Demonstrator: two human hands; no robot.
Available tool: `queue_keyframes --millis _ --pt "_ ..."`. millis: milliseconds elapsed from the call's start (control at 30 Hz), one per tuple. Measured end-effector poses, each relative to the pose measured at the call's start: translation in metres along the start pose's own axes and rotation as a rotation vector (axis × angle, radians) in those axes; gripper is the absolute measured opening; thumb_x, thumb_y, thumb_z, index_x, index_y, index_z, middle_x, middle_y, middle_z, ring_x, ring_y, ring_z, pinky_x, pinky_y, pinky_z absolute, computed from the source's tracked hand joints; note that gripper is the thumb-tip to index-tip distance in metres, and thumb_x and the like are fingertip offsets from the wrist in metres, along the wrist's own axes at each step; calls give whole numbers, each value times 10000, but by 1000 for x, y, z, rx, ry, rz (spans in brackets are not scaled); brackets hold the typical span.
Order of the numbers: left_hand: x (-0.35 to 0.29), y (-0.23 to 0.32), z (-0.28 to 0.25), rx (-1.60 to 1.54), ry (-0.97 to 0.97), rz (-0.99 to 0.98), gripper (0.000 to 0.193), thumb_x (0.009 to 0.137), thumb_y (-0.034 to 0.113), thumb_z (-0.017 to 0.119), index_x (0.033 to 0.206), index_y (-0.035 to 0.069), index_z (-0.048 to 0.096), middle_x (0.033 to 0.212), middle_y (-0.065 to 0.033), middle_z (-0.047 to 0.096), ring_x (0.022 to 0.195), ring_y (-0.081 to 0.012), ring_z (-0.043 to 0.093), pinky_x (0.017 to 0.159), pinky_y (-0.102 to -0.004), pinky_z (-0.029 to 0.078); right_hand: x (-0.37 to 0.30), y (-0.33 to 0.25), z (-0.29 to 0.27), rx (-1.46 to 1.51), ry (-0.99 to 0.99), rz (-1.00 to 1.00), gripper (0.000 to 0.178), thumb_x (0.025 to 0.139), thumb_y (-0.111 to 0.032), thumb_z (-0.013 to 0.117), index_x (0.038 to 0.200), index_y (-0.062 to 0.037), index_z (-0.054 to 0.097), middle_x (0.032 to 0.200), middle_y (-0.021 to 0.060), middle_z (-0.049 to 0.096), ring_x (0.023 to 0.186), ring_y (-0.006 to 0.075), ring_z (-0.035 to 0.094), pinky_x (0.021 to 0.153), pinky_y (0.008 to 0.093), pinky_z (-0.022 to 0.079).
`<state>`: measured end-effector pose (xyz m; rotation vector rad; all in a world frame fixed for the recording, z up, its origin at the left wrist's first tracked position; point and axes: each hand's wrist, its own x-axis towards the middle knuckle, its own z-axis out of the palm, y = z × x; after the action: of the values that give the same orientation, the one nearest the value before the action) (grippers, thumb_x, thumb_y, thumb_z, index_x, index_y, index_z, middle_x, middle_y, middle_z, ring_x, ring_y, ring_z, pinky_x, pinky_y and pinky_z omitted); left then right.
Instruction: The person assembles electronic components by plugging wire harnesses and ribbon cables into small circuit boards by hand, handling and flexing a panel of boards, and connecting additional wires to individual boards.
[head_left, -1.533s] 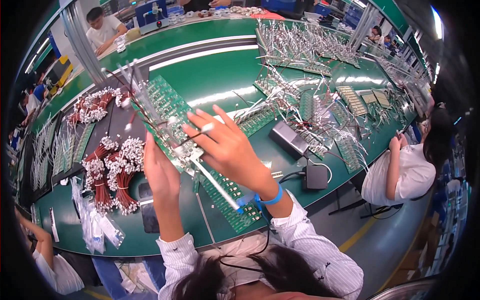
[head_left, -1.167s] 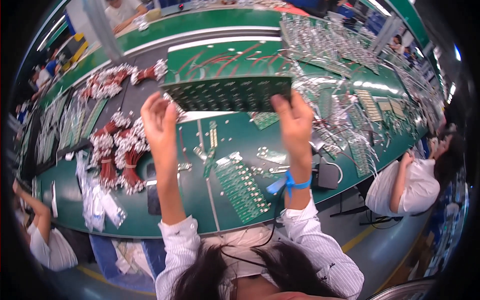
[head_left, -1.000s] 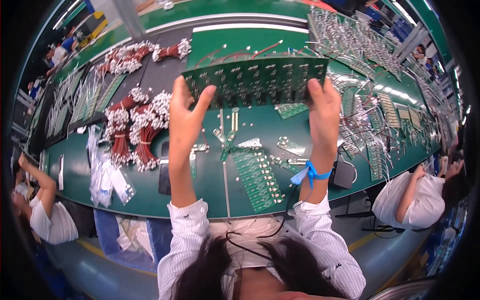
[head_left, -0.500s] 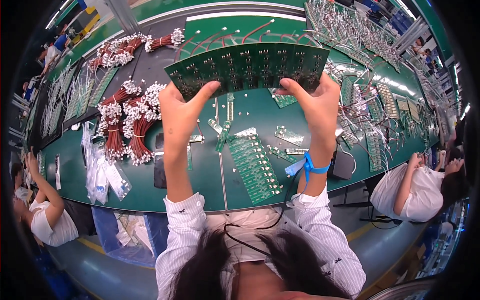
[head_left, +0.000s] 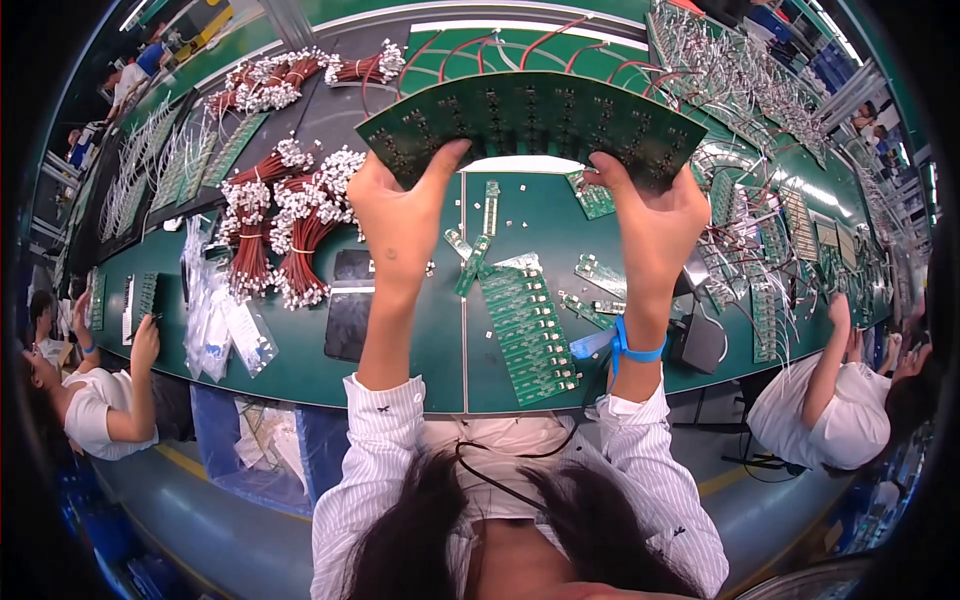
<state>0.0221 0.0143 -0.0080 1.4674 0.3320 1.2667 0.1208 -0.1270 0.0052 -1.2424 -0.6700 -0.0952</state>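
Observation:
A wide green circuit board panel (head_left: pixel 530 118) is held up above the table, bowed into an arch between my hands. My left hand (head_left: pixel 405 200) grips its left end, thumb on the face towards me. At the right end, my right hand (head_left: pixel 655 215) pinches it the same way; the fingers of both hands are hidden behind. Red and white wires (head_left: pixel 545 45) rise from the panel's far side. Below lies another panel of small green circuit boards (head_left: pixel 525 325), with loose narrow circuit boards (head_left: pixel 475 262) beside it. A blue wrist strap (head_left: pixel 635 343) circles my right wrist.
Bundles of red-brown wires with white connectors (head_left: pixel 300 230) lie at the left, near clear plastic bags (head_left: pixel 215 320). A dark phone-like slab (head_left: pixel 348 315) rests by my left forearm. Wired boards (head_left: pixel 740 80) crowd the right; a black box (head_left: pixel 703 342) sits nearer. Co-workers sit on both sides.
Relative to the view, my hands and the panel have shifted right and slightly up, and the panel bows more. The whole scene has shifted too. The left co-worker's arms have moved.

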Motion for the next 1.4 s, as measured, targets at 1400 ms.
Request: queue_keyframes --millis 1400 --pt "-16 7 16 108 53 90 197 729 15 682 908 -31 611 832 -45 637 716 -77 574 667 -218 450 -22 16 26 -284 87 -207 215 722 -49 701 892 39 604 689 75 639 583 100 605 544 214 450"
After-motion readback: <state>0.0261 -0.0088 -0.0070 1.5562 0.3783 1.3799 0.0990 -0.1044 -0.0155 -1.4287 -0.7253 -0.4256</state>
